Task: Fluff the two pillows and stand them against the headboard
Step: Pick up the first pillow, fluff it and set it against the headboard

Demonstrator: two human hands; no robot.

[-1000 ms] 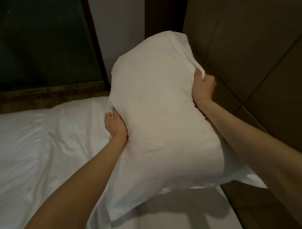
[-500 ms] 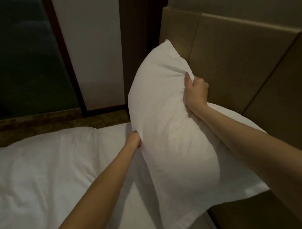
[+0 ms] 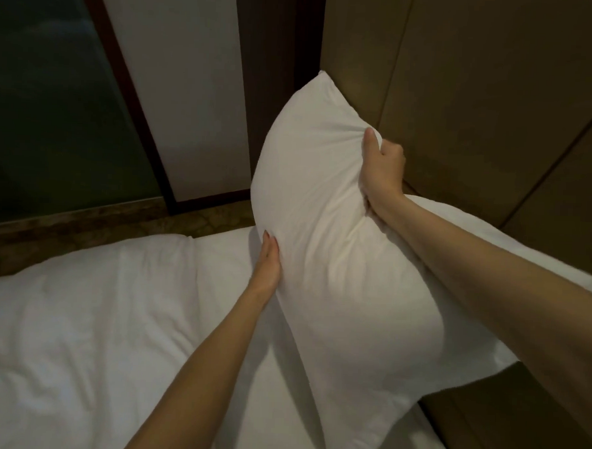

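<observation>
I hold a plump white pillow [image 3: 337, 246] on end over the mattress, its top corner close to the padded brown headboard [image 3: 487, 90]. My right hand [image 3: 380, 170] is shut on a bunch of fabric at the pillow's upper right edge. The fingers of my left hand [image 3: 268, 267] lie straight and flat against the pillow's left side. More white bedding [image 3: 482, 241], perhaps a second pillow, shows behind my right forearm against the headboard; most of it is hidden.
A rumpled white duvet [image 3: 83, 317] covers the bed to the left, with white sheet [image 3: 281, 418] below the pillow. Behind the bed are a dark glass pane [image 3: 40, 114], a pale wall panel [image 3: 178, 86] and a brown ledge [image 3: 86, 227].
The pillow has come down and moved toward the headboard. My left hand has let go of its pinch and now lies flat on the pillow's side. My right hand keeps its grip.
</observation>
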